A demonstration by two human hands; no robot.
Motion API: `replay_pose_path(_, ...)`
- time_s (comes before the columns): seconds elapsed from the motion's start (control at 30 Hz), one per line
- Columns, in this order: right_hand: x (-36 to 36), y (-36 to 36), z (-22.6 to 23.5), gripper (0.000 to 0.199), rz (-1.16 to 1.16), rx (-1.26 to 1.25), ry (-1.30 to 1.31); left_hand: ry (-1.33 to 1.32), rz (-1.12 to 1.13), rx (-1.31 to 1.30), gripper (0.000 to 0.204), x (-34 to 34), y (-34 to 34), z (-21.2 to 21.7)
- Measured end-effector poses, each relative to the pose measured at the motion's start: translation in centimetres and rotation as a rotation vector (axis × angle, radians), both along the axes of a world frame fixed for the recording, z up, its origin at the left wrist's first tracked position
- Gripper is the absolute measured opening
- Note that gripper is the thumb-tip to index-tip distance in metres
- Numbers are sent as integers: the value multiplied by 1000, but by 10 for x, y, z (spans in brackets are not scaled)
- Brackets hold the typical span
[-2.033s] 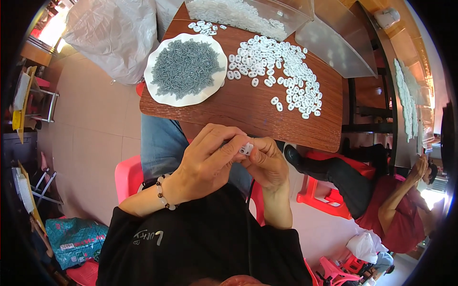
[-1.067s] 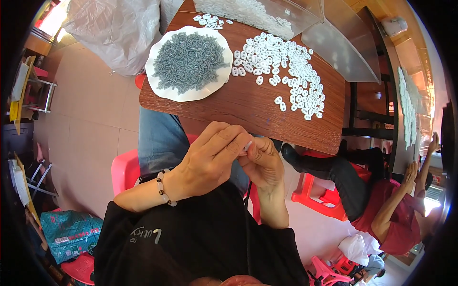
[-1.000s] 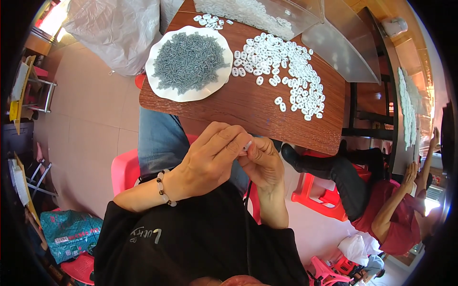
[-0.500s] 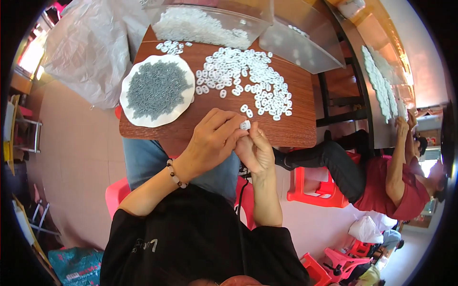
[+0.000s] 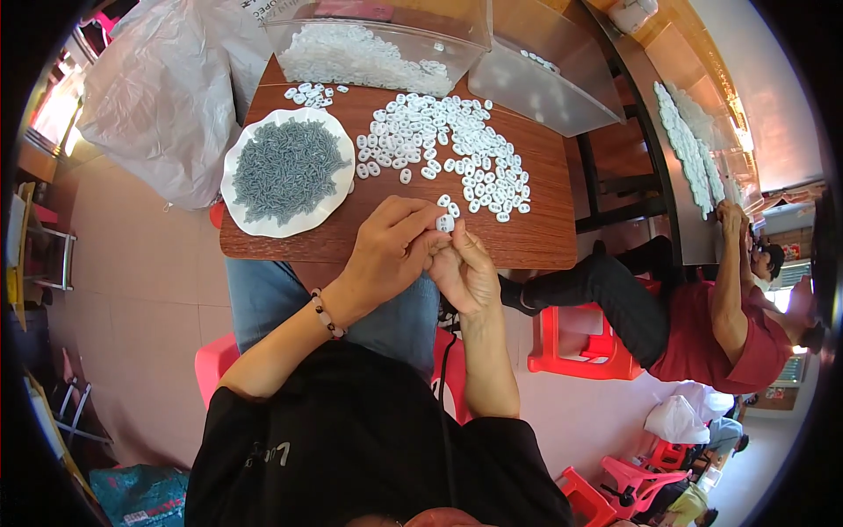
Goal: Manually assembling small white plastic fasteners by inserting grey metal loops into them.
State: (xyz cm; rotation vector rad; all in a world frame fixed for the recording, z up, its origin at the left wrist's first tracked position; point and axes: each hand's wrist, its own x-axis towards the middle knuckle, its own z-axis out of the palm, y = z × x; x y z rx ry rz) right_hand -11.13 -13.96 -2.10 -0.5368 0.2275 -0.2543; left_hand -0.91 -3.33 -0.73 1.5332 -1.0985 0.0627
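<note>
We have lifted our left hand (image 5: 386, 255) and right hand (image 5: 464, 274) to the table edge (image 5: 527, 259), fingertips still pinching one white clip (image 5: 445, 224)

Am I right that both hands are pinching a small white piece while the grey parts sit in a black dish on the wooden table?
Not quite: the head view shows the dish is white. Otherwise right: left hand, right hand, white piece, grey parts, wooden table.
</note>
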Motion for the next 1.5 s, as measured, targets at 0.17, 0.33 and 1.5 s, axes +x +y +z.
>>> replay_pose_path(0.17, -2, -5, -14, 32, 2, -39, -59, 5, -17, -6, 33, 0, -1, 2)
replay_pose_path(0.33, -1, -6, -13, 27, 12, -104, -79, -2, -30, -9, 33, 1, -2, -2)
replay_pose_path(1.5, 0, -13, -8, 30, -108, 175, -15, -67, -132, 96, 33, 12, -18, 2)
